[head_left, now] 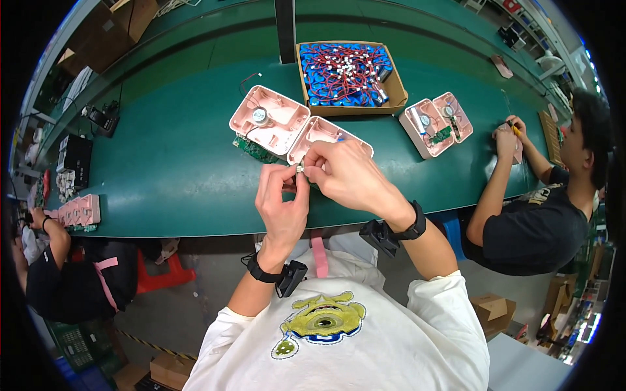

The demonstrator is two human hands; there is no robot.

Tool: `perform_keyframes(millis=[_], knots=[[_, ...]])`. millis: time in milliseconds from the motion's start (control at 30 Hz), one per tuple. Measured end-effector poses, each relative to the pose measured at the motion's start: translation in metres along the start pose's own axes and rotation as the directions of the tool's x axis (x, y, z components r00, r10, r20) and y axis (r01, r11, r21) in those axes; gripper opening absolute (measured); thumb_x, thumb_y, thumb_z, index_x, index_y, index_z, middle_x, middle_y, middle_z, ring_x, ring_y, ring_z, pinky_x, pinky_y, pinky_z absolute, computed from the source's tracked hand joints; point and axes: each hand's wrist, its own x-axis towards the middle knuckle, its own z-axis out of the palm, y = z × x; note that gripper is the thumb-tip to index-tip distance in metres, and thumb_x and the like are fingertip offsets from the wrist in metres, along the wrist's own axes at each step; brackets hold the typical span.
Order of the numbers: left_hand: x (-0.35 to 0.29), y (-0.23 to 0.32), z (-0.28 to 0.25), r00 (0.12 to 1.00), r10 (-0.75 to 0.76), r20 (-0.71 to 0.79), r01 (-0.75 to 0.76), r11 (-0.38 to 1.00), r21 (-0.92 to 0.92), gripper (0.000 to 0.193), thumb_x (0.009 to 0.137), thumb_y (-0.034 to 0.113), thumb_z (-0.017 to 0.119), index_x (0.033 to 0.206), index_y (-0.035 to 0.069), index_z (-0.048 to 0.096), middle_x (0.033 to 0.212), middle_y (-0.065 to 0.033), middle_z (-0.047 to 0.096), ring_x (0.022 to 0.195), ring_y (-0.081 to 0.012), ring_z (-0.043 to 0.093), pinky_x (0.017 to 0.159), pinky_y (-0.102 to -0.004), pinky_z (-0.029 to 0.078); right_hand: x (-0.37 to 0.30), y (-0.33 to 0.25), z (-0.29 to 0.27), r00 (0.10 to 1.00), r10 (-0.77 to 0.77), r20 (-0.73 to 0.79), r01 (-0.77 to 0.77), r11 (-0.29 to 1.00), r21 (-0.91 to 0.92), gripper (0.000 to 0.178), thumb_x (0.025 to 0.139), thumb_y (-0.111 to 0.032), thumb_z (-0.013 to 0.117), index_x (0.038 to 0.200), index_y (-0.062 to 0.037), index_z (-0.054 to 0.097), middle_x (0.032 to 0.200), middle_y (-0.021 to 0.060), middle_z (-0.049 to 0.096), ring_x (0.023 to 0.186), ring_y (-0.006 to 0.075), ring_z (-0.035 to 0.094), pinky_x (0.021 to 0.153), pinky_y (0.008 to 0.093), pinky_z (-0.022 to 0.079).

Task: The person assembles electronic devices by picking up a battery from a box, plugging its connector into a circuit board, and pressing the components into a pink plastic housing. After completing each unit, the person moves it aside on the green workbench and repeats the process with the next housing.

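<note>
My left hand (283, 202) and my right hand (349, 174) meet at the near edge of an opened pink housing. Between their pinched fingertips is a small white plug connector (300, 168); whether it is one piece or two joined ones is too small to tell. The housing's left half (277, 111) holds a round speaker (260, 116) with thin wires. Its right half (319, 133) lies partly behind my right hand, with a bit of blue showing inside. A green circuit board (254, 150) sticks out under the left half.
Behind the housing stands a cardboard box (365, 109) of blue battery packs with red-black leads. Another opened pink housing (424, 133) lies to the right. A co-worker (541, 189) handles a pink part there. Several pink housings (81, 210) and another person are at the left. A dark post (285, 32) rises behind.
</note>
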Motion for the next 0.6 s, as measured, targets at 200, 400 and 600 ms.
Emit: perform_keyframes(millis=[200,400,600], knots=[[0.000,-0.004,0.002,0.995,0.096,-0.001,-0.096,0.995,0.023,0.021,0.085,-0.014,0.074,0.102,-0.004,0.065,0.096,-0.0128,0.061,0.071,-0.0186,0.064,0.058,-0.0284,0.057,-0.003,-0.004,0.006,0.997,-0.021,-0.070,0.017,0.998,-0.062,0.012,0.086,-0.007,0.066,0.089,0.0030,0.071,0.074,0.0205,0.071,0.067,0.0344,0.071,0.064,0.0434,0.053],[0.009,-0.009,-0.002,0.994,0.101,0.043,-0.102,0.994,0.025,0.021,0.086,-0.012,0.073,0.103,-0.004,0.064,0.090,-0.0100,0.062,0.070,-0.0151,0.063,0.055,-0.0271,0.054,-0.001,-0.005,0.002,1.000,0.028,-0.006,-0.028,0.999,-0.016,0.016,0.085,-0.008,0.074,0.095,0.0038,0.071,0.091,0.0239,0.074,0.085,0.0368,0.073,0.076,0.0454,0.055],[0.022,0.002,-0.021,0.899,-0.397,0.182,0.426,0.890,-0.161,0.017,0.094,-0.004,0.071,0.109,-0.003,0.064,0.072,-0.0035,0.061,0.060,-0.0093,0.061,0.052,-0.0258,0.050,-0.036,0.006,-0.028,0.939,-0.315,-0.139,0.248,0.899,-0.361,0.063,0.078,-0.014,0.087,0.133,-0.0003,0.060,0.136,0.0288,0.058,0.125,0.0442,0.057,0.100,0.0508,0.049]])
